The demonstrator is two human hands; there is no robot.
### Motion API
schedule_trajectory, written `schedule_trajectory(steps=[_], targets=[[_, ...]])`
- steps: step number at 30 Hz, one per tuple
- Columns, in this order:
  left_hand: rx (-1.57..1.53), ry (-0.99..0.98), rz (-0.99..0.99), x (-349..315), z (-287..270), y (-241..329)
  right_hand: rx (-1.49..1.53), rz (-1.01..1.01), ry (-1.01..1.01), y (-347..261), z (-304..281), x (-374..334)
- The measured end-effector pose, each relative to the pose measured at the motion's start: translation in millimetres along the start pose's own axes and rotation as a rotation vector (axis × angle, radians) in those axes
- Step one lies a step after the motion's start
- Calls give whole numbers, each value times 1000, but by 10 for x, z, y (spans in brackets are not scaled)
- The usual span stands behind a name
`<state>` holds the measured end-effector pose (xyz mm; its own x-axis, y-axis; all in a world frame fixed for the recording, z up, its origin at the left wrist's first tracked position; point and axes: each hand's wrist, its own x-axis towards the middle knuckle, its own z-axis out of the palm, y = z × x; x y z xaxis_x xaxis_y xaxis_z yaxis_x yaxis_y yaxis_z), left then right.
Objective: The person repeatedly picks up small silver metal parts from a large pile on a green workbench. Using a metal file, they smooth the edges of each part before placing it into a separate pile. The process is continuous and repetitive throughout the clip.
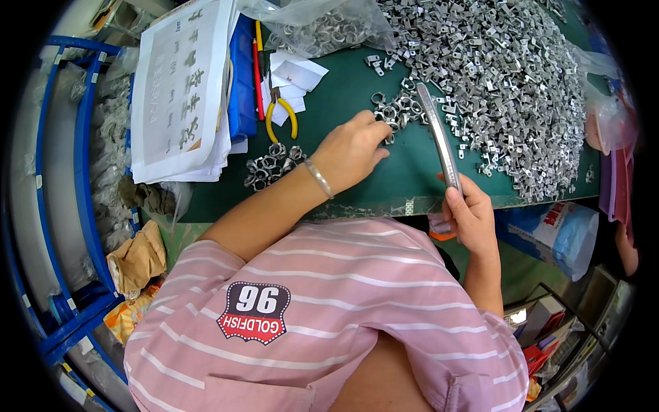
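My left hand [351, 152] is over the green tabletop, fingers curled and thumb bent toward them. At its fingertips sits a small metal ring [389, 139], partly hidden, at the edge of a loose cluster of similar silver rings [400, 110]. In my right hand [470, 214], by the table's near edge, is the lower end of a long, narrow silver metal bar [437, 134]. The bar stands tilted, its upper end close to the ring cluster. Another small group of rings [273, 166] lies beyond my left forearm.
A large heap of small metal clips [508, 89] covers the right of the green table [329, 89]. Yellow-handled pliers [281, 113], a red pen [259, 82] and a blue tray [244, 82] lie left. Printed sheets [178, 89] and a bag of rings [322, 31] stand nearby.
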<state>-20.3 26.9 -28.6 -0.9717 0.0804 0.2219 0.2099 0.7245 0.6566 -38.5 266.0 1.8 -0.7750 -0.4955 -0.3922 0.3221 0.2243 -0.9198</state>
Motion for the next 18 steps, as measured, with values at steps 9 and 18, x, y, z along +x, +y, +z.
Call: schedule_trajectory(steps=[9,18], targets=[[-486,50,-218,-90,-42,-5,14,39,-47,70,-4,0],[-542,229,-159,-103,-149,107,8,46,-97,81,20,30]])
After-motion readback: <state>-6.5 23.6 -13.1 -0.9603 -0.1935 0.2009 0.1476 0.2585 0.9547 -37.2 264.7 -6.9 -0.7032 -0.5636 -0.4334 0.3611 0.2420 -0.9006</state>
